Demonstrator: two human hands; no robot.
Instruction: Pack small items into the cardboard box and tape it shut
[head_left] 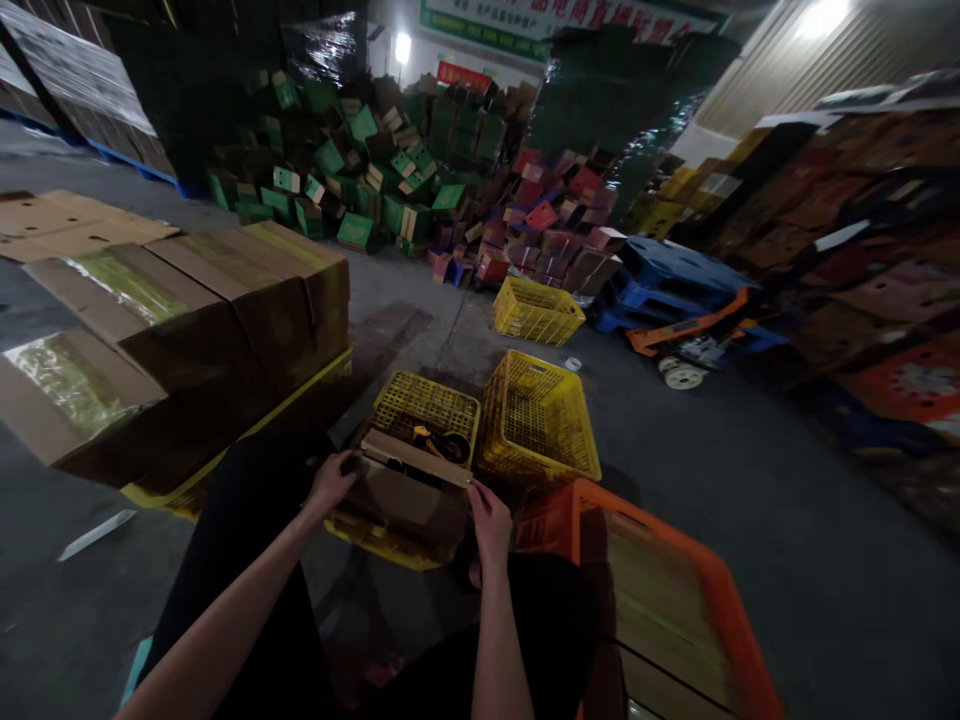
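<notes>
**Cardboard box pinched at both ends over a crate**

Gripping a cardboard box by its edges. Left hand closed on the left end, right hand closed on the right end, fingers wrapped over the board. Near and central, just beyond the knees, on or just above the near rim of a yellow crate; cannot tell which. Just past the box's far edge, inside that crate, a dark tool with orange trim, perhaps a tape dispenser.

Probably most at risk from the grip itself: only thin edges held, nothing under the middle, so could sag, twist and slip out of either hand. Could then land on the tool or push it deeper into the crate.

Cramped on the right too: a second yellow crate tilted just beside, an orange crate close by the right forearm. Little room there for a swing without a knock. Dim and blurred, so hard to judge how the flaps lie.
</notes>
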